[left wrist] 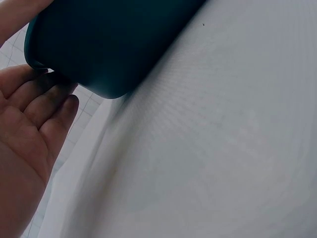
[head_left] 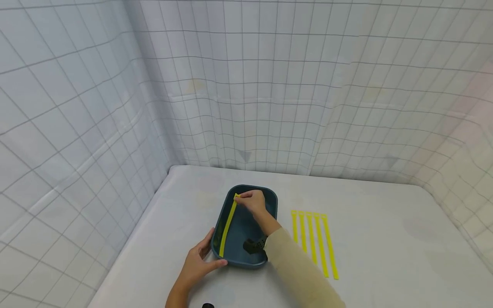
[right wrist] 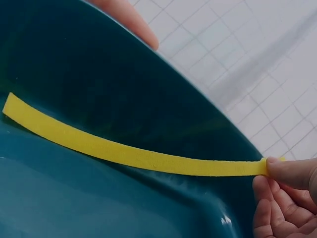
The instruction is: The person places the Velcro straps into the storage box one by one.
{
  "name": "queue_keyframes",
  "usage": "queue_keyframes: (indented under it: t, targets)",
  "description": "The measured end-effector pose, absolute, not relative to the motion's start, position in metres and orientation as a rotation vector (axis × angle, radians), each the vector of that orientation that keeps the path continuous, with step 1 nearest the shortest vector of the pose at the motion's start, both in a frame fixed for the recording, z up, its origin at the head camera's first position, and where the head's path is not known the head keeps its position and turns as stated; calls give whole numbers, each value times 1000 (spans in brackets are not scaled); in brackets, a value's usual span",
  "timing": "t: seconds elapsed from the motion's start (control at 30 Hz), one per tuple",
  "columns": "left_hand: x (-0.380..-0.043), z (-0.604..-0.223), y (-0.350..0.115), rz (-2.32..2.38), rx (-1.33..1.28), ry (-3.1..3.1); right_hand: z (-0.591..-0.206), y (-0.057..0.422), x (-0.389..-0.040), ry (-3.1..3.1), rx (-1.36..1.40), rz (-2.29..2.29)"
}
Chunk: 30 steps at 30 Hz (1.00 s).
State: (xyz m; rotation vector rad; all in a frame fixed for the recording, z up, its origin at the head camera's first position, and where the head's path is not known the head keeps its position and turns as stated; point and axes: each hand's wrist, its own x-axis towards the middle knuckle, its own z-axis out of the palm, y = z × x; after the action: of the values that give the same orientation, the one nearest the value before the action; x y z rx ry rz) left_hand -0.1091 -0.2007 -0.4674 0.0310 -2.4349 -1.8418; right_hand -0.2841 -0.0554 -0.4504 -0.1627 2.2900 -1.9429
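A dark teal plastic bin (head_left: 242,229) with rounded corners stands on the white table. My left hand (head_left: 194,266) grips its near left corner, thumb along the near rim and fingers against the left side; the left wrist view shows those fingers bent at the bin's outer wall. Reaching over the bin, my right hand (head_left: 254,202) pinches the far end of a yellow strap (head_left: 228,229) between thumb and fingertips. This strap (right wrist: 143,157) runs lengthwise inside the bin along its left wall, bowed slightly, its other end free near the front corner.
Several more yellow straps (head_left: 311,239) with slotted heads lie side by side on the table right of the bin, partly covered by my right sleeve (head_left: 304,273). A white gridded curtain (head_left: 269,107) surrounds the table (head_left: 385,239). Something small and black (head_left: 208,305) shows at the bottom edge.
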Motion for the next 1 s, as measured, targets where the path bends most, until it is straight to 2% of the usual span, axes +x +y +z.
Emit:
queue_keyframes:
  t: [0.47,0.8,1.0]
  targets:
    - [-108,-457,-196,-1833,35,-2451,-456,-62,-291,2323,-39,-1889]
    - [-115,-489,-206,-1851,44,-2420,-464,-65,-294,2368,6,-1844]
    - [-116,-495,-208,-1856,28,-2408,-467,-66,-296,2437,-10,-1759]
